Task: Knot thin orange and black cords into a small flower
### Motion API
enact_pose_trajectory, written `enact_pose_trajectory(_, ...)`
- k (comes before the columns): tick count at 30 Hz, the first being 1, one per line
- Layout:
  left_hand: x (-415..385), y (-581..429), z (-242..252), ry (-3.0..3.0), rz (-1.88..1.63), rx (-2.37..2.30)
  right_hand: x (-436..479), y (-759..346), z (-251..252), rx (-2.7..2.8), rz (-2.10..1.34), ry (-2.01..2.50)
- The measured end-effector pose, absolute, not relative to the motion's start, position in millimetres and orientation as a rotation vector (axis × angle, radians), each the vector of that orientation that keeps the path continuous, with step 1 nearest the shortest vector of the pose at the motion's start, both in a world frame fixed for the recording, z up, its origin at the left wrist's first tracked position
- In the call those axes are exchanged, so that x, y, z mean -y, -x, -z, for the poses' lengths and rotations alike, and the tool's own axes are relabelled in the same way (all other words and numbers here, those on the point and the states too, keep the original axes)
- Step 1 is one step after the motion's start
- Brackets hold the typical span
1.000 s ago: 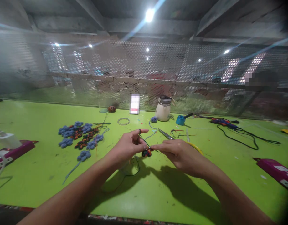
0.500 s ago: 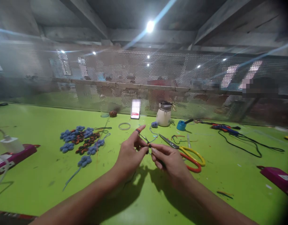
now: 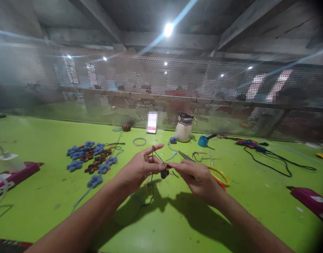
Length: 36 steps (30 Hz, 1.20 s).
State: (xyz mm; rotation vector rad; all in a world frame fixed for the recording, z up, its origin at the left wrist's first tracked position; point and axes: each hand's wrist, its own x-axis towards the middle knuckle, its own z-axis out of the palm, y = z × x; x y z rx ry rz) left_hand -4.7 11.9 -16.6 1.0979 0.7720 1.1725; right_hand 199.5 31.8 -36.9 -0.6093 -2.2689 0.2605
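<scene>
A small dark crochet piece with orange flecks [image 3: 165, 171] hangs between my two hands above the table. My left hand [image 3: 143, 165] pinches its upper edge with the thumb. Dark yarn [image 3: 152, 186] loops round my raised left index finger, runs to the piece, and trails down to the table. My right hand [image 3: 197, 175] is closed, its index fingertip at the piece's upper right edge. A thin dark end shows below those fingers; what they grip is mostly hidden. Scissors [image 3: 219, 174] with yellow and red handles lie partly behind my right hand.
Blue crochet flowers [image 3: 76, 151] and dark-orange ones [image 3: 93, 167] lie at left. Behind stand a phone [image 3: 152, 122], a lidded jar [image 3: 184, 129] and a blue pot [image 3: 203, 141]. A ring [image 3: 139, 141], power strips [image 3: 312, 200] and dark cords [image 3: 269, 161] surround the work area.
The crochet piece has turned so more of its dark and orange face shows. My right hand has rolled over, its index finger straighter. My left hand has shifted slightly left, and yarn hangs below it.
</scene>
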Motion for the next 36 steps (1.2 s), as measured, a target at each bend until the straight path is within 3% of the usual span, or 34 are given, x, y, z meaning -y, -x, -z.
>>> enact_pose_trajectory(8, -17.6, 6.9, 19.7, -1.294, -1.231, -0.916, -30.2, -205.4, 28.7, 2.520, -0.068, 0.773)
enact_pose_trajectory(20, -18.0, 6.5, 23.0, -1.287, -1.136, -0.854, -28.7, -202.2, 29.2, 2.055, -1.182, 0.727)
enact_pose_trajectory(29, -12.2, -3.4, 23.7, -1.077, -1.116, -0.779, -31.5, -191.5, 37.7, 1.577, -1.397, 0.826)
enact_pose_trajectory(36, -11.2, -4.4, 24.2, -0.990, -1.143, -0.715, -31.0, -188.2, 40.8, 1.535, -1.401, 0.876)
